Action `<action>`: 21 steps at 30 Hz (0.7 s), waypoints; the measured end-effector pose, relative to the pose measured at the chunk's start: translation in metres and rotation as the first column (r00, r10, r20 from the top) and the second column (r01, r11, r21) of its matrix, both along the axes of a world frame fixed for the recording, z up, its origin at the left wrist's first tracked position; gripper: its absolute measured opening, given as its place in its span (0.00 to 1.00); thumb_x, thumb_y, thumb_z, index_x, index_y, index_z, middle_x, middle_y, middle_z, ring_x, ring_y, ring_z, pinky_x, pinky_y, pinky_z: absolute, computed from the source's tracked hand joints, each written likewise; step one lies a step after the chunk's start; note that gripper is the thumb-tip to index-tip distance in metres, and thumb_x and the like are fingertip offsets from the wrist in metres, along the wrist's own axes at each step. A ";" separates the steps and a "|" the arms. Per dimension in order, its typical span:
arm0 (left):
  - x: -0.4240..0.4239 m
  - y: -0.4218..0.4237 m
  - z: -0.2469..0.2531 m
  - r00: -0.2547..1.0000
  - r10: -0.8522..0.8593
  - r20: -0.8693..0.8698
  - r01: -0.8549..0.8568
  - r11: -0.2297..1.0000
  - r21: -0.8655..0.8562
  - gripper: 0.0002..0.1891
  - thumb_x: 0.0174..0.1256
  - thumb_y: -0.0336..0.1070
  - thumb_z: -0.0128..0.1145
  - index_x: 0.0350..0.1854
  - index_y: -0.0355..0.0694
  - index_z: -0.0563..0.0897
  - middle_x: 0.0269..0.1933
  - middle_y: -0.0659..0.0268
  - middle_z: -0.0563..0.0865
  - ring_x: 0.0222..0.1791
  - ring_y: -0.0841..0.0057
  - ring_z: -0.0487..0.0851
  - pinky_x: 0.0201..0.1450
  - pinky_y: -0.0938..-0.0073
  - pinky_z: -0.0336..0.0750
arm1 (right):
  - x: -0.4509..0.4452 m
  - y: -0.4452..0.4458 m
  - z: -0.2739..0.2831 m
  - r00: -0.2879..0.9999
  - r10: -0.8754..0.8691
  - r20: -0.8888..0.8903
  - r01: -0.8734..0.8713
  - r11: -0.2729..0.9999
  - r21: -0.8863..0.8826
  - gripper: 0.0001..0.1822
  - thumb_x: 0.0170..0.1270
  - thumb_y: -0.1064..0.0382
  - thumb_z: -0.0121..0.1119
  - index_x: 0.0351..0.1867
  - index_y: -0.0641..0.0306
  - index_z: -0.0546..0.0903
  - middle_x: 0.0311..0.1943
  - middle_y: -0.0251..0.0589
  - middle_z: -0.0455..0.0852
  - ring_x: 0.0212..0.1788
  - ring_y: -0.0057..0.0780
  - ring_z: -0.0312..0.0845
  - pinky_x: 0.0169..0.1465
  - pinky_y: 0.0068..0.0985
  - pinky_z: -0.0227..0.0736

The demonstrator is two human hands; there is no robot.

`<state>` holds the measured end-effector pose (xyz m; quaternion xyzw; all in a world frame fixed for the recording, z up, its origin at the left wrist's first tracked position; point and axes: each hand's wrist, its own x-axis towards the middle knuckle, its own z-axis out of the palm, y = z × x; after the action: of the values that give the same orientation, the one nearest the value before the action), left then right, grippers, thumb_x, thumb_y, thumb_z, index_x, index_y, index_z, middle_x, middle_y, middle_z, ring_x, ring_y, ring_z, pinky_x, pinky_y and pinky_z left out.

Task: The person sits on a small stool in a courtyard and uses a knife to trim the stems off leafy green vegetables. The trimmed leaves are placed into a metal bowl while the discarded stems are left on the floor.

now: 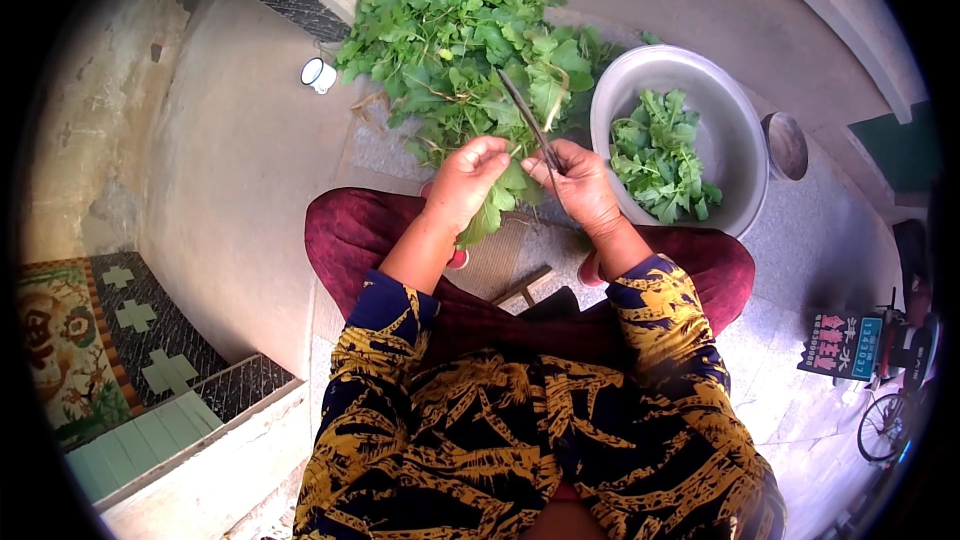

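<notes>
My left hand (475, 172) pinches the stem end of a leafy green plant (491, 208), whose leaves hang below the fingers. Close on its right, my right hand (574, 176) is closed around a dark metal blade tool (525, 109), perhaps scissors or a knife; its long blade points up and left. The right thumb and fingertips come close to the stem; whether they touch it I cannot tell. Beyond both hands lies a large heap of leafy greens (457, 37). A wide metal basin (731, 120) at the right holds a smaller bunch of greens (660, 157).
A white enamel mug (320, 76) stands left of the heap. A round metal container (786, 146) sits against the basin's right side. Between my feet are a ribbed mat (487, 262) and part of a wooden frame (529, 285). A wheeled vehicle (896, 360) with a lettered board stands at far right.
</notes>
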<state>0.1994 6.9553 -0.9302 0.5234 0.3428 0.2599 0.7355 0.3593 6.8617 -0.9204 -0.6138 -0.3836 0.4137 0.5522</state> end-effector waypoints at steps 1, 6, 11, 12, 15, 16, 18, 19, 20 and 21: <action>0.001 -0.002 0.000 1.000 0.001 -0.015 0.000 0.999 0.036 0.09 0.71 0.30 0.58 0.49 0.36 0.80 0.42 0.73 0.83 0.41 0.86 0.79 0.47 0.83 0.74 | 0.000 0.000 -0.006 0.998 -0.011 0.062 0.011 1.000 0.012 0.12 0.59 0.60 0.70 0.33 0.67 0.82 0.21 0.30 0.77 0.28 0.15 0.67 0.32 0.22 0.69; -0.005 0.001 0.000 0.988 -0.047 -0.149 0.072 0.984 0.163 0.07 0.71 0.29 0.56 0.48 0.36 0.81 0.40 0.73 0.84 0.40 0.87 0.78 0.45 0.83 0.73 | 0.007 -0.001 -0.010 0.985 0.023 0.172 -0.029 0.999 0.036 0.09 0.59 0.63 0.68 0.31 0.67 0.80 0.20 0.30 0.74 0.26 0.15 0.66 0.31 0.23 0.68; -0.022 0.023 -0.008 0.981 0.052 -0.186 -0.011 0.976 0.217 0.07 0.72 0.28 0.54 0.47 0.37 0.82 0.40 0.73 0.84 0.41 0.87 0.79 0.47 0.82 0.74 | 0.032 -0.005 0.004 0.988 0.139 0.062 -0.136 0.989 -0.059 0.13 0.61 0.60 0.68 0.28 0.67 0.78 0.19 0.33 0.70 0.25 0.16 0.63 0.28 0.24 0.64; -0.025 0.026 -0.007 0.988 0.075 -0.138 -0.052 0.985 0.165 0.07 0.72 0.29 0.54 0.47 0.37 0.82 0.40 0.73 0.83 0.40 0.87 0.78 0.47 0.83 0.73 | 0.033 -0.005 0.008 0.982 0.166 0.085 -0.160 0.984 -0.076 0.14 0.61 0.59 0.68 0.28 0.67 0.78 0.19 0.33 0.69 0.24 0.16 0.62 0.28 0.24 0.64; -0.028 0.036 0.002 0.994 0.106 -0.023 -0.106 0.994 0.021 0.07 0.71 0.29 0.55 0.47 0.37 0.82 0.40 0.74 0.82 0.40 0.86 0.77 0.49 0.83 0.72 | 0.030 -0.006 0.011 0.944 0.094 0.317 -0.082 0.995 -0.050 0.18 0.61 0.53 0.69 0.28 0.67 0.78 0.18 0.36 0.70 0.23 0.22 0.60 0.28 0.26 0.64; -0.031 0.039 0.003 0.994 0.113 0.004 -0.113 0.994 -0.010 0.07 0.71 0.29 0.55 0.47 0.37 0.82 0.40 0.73 0.83 0.41 0.85 0.79 0.49 0.82 0.73 | 0.028 -0.008 0.012 0.921 0.064 0.385 -0.053 0.998 -0.038 0.19 0.61 0.52 0.70 0.27 0.67 0.78 0.18 0.37 0.70 0.22 0.24 0.59 0.28 0.26 0.64; -0.037 0.047 0.005 0.990 0.128 0.057 -0.124 0.990 -0.073 0.08 0.70 0.29 0.55 0.47 0.37 0.82 0.42 0.70 0.85 0.42 0.82 0.82 0.49 0.79 0.76 | 0.026 -0.009 0.017 0.847 0.104 0.521 -0.056 0.993 -0.107 0.22 0.62 0.45 0.66 0.33 0.65 0.78 0.21 0.47 0.77 0.23 0.38 0.73 0.30 0.33 0.71; -0.037 0.051 0.009 0.984 0.147 0.101 -0.136 0.985 -0.110 0.08 0.70 0.29 0.55 0.47 0.36 0.82 0.42 0.68 0.85 0.42 0.80 0.83 0.48 0.78 0.77 | 0.026 -0.010 0.019 0.797 0.127 0.590 -0.049 0.988 -0.147 0.23 0.62 0.43 0.65 0.35 0.65 0.78 0.22 0.50 0.79 0.26 0.42 0.77 0.31 0.36 0.72; -0.037 0.052 0.012 0.977 0.168 0.129 -0.151 0.980 -0.132 0.08 0.70 0.29 0.55 0.47 0.35 0.82 0.42 0.68 0.85 0.42 0.80 0.83 0.48 0.78 0.77 | 0.026 -0.009 0.021 0.742 0.151 0.653 -0.037 0.982 -0.186 0.25 0.62 0.41 0.64 0.37 0.64 0.77 0.24 0.52 0.81 0.28 0.47 0.81 0.32 0.38 0.74; -0.037 0.053 0.015 0.969 0.189 0.157 -0.165 0.974 -0.153 0.08 0.70 0.30 0.55 0.47 0.35 0.82 0.42 0.67 0.85 0.42 0.80 0.83 0.48 0.78 0.78 | 0.028 -0.009 0.021 0.703 0.188 0.686 -0.049 0.975 -0.218 0.28 0.62 0.37 0.60 0.40 0.63 0.77 0.29 0.55 0.84 0.36 0.54 0.83 0.36 0.43 0.77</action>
<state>0.1624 7.0085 -0.9156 0.4140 0.3414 0.3438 0.7706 0.3871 6.8524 -0.8998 -0.7467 -0.5636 0.2175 0.2783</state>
